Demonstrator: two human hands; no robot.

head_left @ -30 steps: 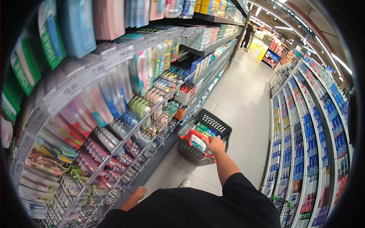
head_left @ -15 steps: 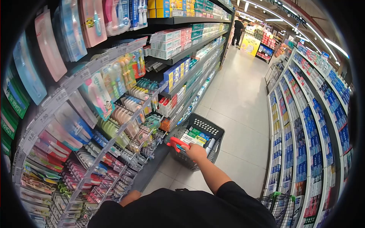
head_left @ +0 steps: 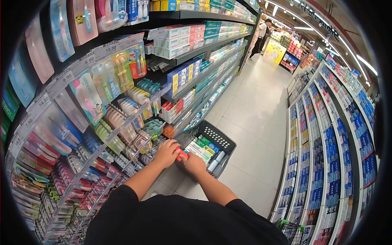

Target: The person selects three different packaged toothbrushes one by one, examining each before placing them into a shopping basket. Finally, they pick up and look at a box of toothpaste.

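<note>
A dark plastic shopping basket (head_left: 231,148) with round holes in its wall is on the aisle floor in front of me. Both my hands are on its red handle (head_left: 182,154). My left hand (head_left: 166,152) curls over the handle's left end, while my right hand (head_left: 194,164) grips its right end with the thumb on top. Inside the basket lie white and green toothpaste boxes (head_left: 201,148). Beside them are silvery grey cylindrical items (head_left: 216,160), whose kind I cannot make out.
To the left, hanging toothbrush packs (head_left: 89,97) and price tags line a rack close to my left arm. Shelves of boxed toothpaste (head_left: 179,37) continue beyond it. Blue-packaged goods (head_left: 339,163) fill the right shelf. Tiled floor (head_left: 249,122) runs between; a person (head_left: 261,36) is far ahead.
My left hand has risen from low beside my body onto the red handle. My right hand stays on the handle. The view has shifted slightly, and the distant person appears in a different pose.
</note>
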